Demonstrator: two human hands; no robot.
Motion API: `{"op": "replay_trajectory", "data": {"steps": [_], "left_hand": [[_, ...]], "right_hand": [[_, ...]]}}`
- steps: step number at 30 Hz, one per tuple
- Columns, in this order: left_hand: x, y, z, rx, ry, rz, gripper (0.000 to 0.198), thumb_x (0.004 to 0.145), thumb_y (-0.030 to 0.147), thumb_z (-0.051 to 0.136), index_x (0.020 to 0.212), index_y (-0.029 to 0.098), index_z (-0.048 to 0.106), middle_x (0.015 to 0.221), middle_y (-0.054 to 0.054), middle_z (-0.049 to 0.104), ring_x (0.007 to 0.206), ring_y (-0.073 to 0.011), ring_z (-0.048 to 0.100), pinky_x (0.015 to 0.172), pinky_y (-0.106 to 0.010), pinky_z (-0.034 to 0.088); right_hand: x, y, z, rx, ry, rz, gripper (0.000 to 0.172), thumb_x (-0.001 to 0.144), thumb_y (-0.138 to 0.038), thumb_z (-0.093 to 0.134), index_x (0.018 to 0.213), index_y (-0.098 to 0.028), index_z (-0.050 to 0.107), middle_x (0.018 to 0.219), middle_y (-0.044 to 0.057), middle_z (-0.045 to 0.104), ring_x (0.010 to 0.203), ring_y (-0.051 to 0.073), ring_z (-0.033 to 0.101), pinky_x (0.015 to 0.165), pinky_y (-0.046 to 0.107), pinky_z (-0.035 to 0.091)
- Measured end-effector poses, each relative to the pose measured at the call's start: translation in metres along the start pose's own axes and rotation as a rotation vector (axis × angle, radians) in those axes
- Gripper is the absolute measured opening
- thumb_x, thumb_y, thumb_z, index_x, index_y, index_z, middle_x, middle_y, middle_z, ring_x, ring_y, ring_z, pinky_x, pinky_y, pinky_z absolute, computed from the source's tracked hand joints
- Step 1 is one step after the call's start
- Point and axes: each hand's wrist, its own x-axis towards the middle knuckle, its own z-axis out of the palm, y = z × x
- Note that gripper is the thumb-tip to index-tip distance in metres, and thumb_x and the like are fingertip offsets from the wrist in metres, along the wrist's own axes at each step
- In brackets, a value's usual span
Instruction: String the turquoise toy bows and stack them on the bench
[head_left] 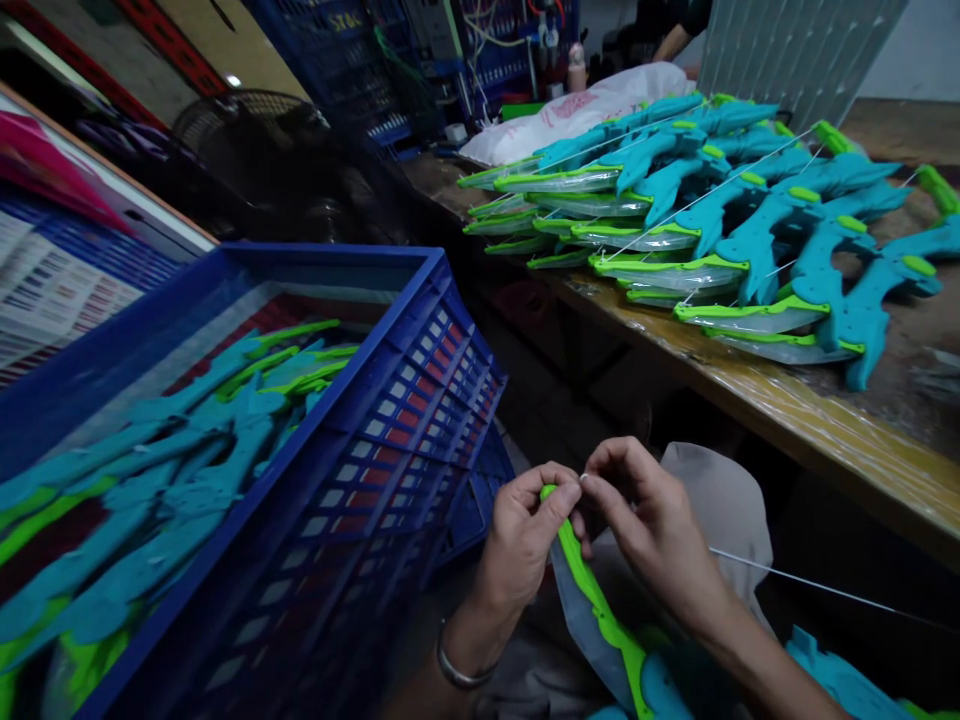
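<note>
A toy bow (594, 592) with a lime-green limb, a clear plastic strip and a teal body lies across my lap. My left hand (517, 545) is closed around the limb's green tip, thumb on top. Just right of that tip, my right hand (651, 525) pinches the end of a white string (806, 580) between thumb and finger. Both hands' fingertips nearly meet there, and the exact spot where string and tip come together is partly hidden. The string reappears beyond my right wrist and runs to the right. More teal body (844, 680) shows at the lower right.
A blue plastic crate (442, 420) at left holds several teal and green bow pieces (217, 440). On the wooden table (675, 365), several strung bows (780, 240) lie piled beside a white sack (577, 120). A fan (247, 130) stands behind; another person's arm (673, 42) shows at the back.
</note>
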Motion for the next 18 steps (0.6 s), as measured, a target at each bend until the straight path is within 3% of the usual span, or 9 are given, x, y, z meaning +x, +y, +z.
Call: {"op": "replay_trajectory", "data": {"steps": [7, 13, 15, 18], "left_hand": [[0.001, -0.005, -0.005, -0.049, -0.041, -0.003, 0.033, 0.085, 0.045, 0.079, 0.086, 0.015, 0.065, 0.058, 0.001, 0.062, 0.044, -0.0122, 0.06, 0.043, -0.02, 0.049], [0.001, -0.004, -0.003, -0.094, -0.05, -0.005, 0.034, 0.084, 0.045, 0.081, 0.084, 0.014, 0.067, 0.057, 0.002, 0.06, 0.044, -0.0113, 0.058, 0.043, -0.02, 0.049], [0.001, -0.004, -0.001, -0.105, -0.059, -0.003, 0.032, 0.086, 0.044, 0.079, 0.083, 0.014, 0.066, 0.059, 0.002, 0.06, 0.045, -0.0109, 0.058, 0.044, -0.02, 0.049], [0.001, -0.005, 0.0, -0.087, -0.075, 0.004, 0.031, 0.091, 0.043, 0.074, 0.082, 0.015, 0.064, 0.061, 0.001, 0.059, 0.047, -0.0109, 0.058, 0.046, -0.02, 0.049]], "right_hand": [[-0.002, 0.005, 0.003, -0.074, 0.026, -0.199, 0.015, 0.101, -0.011, 0.055, 0.094, -0.019, 0.065, 0.084, 0.003, 0.066, 0.075, 0.014, 0.064, 0.067, 0.024, 0.052], [-0.004, 0.004, 0.003, -0.212, 0.024, -0.337, 0.014, 0.101, -0.007, 0.051, 0.096, -0.018, 0.059, 0.085, 0.005, 0.064, 0.075, 0.016, 0.061, 0.067, 0.026, 0.051], [-0.007, 0.004, 0.006, -0.201, 0.048, -0.291, 0.015, 0.102, -0.009, 0.049, 0.094, -0.018, 0.057, 0.081, 0.003, 0.063, 0.072, 0.015, 0.061, 0.066, 0.026, 0.05], [-0.012, 0.005, 0.01, -0.035, 0.056, -0.083, 0.016, 0.105, -0.015, 0.048, 0.093, -0.019, 0.058, 0.074, -0.001, 0.06, 0.061, 0.011, 0.06, 0.061, 0.024, 0.05]]}}
